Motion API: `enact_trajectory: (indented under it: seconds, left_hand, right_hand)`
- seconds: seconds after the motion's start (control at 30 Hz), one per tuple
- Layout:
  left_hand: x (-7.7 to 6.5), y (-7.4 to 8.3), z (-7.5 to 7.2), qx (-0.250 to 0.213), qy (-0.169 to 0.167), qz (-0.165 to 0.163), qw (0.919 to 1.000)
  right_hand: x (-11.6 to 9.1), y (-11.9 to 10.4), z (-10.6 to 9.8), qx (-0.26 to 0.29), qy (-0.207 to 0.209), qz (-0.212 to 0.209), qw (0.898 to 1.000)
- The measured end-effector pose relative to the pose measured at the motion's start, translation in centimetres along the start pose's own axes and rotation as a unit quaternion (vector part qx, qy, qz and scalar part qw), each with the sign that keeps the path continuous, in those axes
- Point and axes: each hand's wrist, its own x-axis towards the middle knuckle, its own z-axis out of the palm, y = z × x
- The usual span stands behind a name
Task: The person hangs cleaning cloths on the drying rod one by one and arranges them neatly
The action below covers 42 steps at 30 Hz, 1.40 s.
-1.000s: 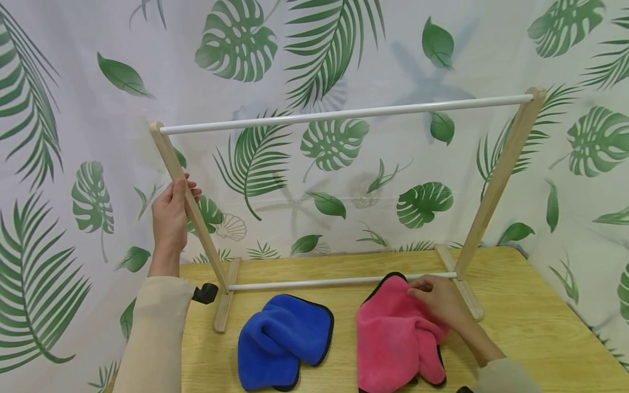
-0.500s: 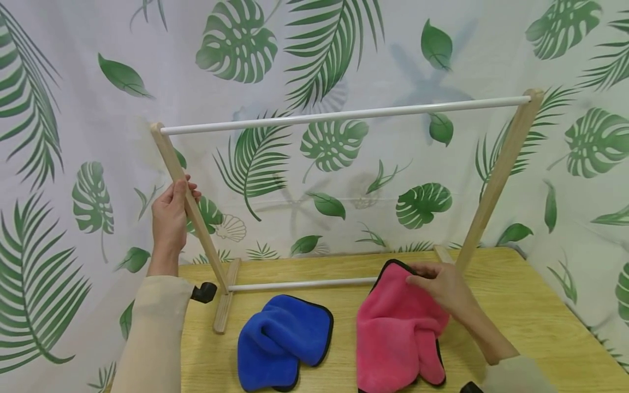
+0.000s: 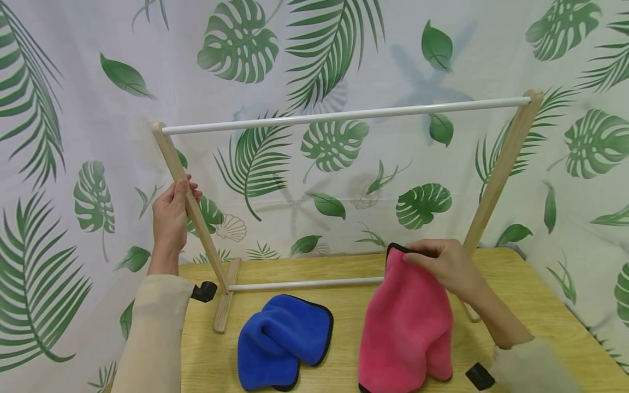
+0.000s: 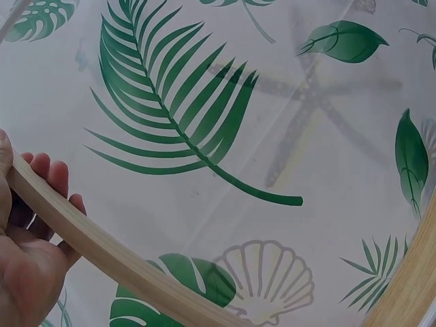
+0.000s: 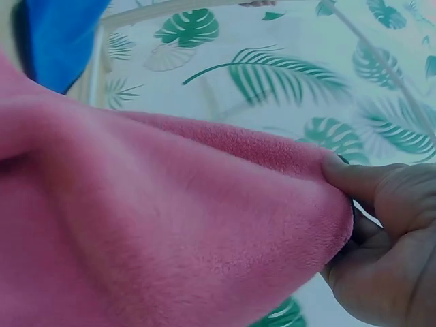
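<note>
My left hand [image 3: 170, 213] grips the left wooden post [image 3: 200, 221] of a drying rack, thumb in front and fingers behind; the left wrist view shows the fingers [image 4: 58, 178] around the post. With my right hand [image 3: 449, 267] I pinch the black-edged top of a pink towel [image 3: 405, 327]. The towel hangs from that pinch, its lower part down at the table, and covers part of the rack's lower white bar [image 3: 304, 284]. In the right wrist view the thumb [image 5: 357, 178] presses on the pink cloth. A blue towel [image 3: 285, 338] lies crumpled between the arms.
The rack's upper white bar [image 3: 344, 115] spans to the right wooden post [image 3: 506, 169]. Everything stands on a wood-grain table [image 3: 550, 316], whose right edge slants toward me. A leaf-print curtain [image 3: 314, 169] hangs close behind the rack.
My right hand has risen and lifted the pink towel's top higher, so the cloth is stretched out longer. The left hand and the blue towel stay where they were.
</note>
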Motion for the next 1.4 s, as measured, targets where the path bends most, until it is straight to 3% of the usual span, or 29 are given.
enact_trajectory:
  seconds: [0.17, 0.73, 1.17, 1.4]
  left_hand:
    - [0.0, 0.1, 0.1, 0.006, -0.001, -0.003, 1.0]
    - [0.1, 0.0, -0.1, -0.003, 0.0, -0.007, 1.0]
    - [0.1, -0.2, -0.1, 0.003, -0.007, -0.002, 1.0]
    - [0.1, -0.1, -0.1, -0.001, -0.006, 0.004, 1.0]
  right_hand:
    - [0.7, -1.9, -1.2, -0.007, -0.011, -0.063, 0.998]
    - [5.1, -9.4, -6.7, -0.071, 0.017, -0.174, 0.982]
    - [8.6, -14.0, -10.7, -0.067, 0.072, -0.232, 0.968]
    - [10.9, -16.5, -12.5, -0.043, 0.102, -0.211, 0.971]
